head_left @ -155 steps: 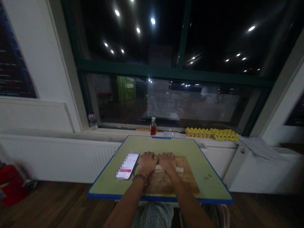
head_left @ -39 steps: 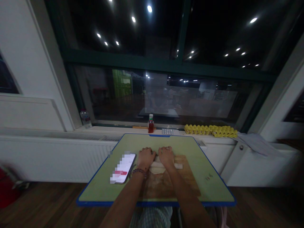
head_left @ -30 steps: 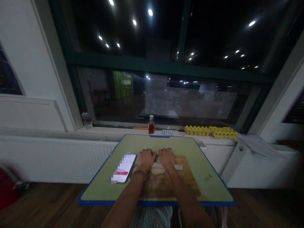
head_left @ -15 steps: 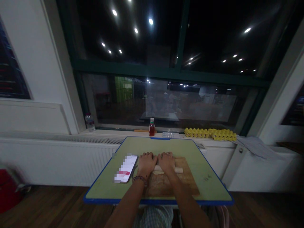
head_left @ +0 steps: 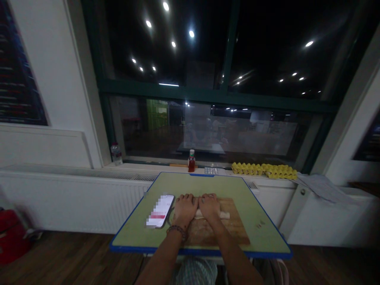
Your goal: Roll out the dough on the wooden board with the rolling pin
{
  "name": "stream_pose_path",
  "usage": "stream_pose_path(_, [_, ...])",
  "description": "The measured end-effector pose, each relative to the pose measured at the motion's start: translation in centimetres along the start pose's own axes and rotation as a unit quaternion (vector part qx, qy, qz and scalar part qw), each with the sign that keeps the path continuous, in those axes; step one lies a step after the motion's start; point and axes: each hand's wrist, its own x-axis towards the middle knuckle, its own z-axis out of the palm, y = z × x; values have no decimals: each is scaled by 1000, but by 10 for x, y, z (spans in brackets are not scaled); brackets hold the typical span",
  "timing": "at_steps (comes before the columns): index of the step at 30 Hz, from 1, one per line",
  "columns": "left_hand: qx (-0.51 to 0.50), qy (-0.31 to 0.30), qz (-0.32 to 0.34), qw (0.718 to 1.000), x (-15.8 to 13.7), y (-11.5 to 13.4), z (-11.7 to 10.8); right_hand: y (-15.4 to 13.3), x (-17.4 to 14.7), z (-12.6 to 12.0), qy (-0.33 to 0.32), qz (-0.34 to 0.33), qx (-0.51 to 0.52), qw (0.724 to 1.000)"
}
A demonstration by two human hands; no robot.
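Observation:
A pale wooden rolling pin (head_left: pixel 225 215) lies crosswise on a brown wooden cutting board (head_left: pixel 218 234). My left hand (head_left: pixel 185 208) rests over its left part, fingers bent forward across it. Close beside it, my right hand (head_left: pixel 209 206) is on the pin in the same way, leaving the right end showing. A bit of pale dough (head_left: pixel 198 215) shows between my hands, mostly covered by them and the pin. Light flour-like smears mark the board.
The board sits on a small green table (head_left: pixel 190 184) with a blue rim. A lit phone (head_left: pixel 160 211) lies left of my hands. On the windowsill stand a bottle of red liquid (head_left: pixel 191 161), a clear bottle (head_left: pixel 116 154) and yellow egg cartons (head_left: pixel 264 170).
The whole view has shifted slightly as my head moved. Both hands stay on the rolling pin, which is at nearly the same place on the board; less dough shows between them.

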Motion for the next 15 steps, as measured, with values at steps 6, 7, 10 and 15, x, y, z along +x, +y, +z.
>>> stream_pose_path(6, [5,9,1,1000,-3,0,2,3,0,5,1,-13,-1,1000])
stream_pose_path(7, [0,18,0,1000,-4,0,2,3,-1,5,1,-14,-2,1000])
stream_pose_path(10, [-11,44,4,999,-5,-1,3,3,-1,6,7,-11,1,1000])
stream_pose_path(15, [-20,54,3,998,-8,-1,3,3,-2,5,7,-13,1,1000])
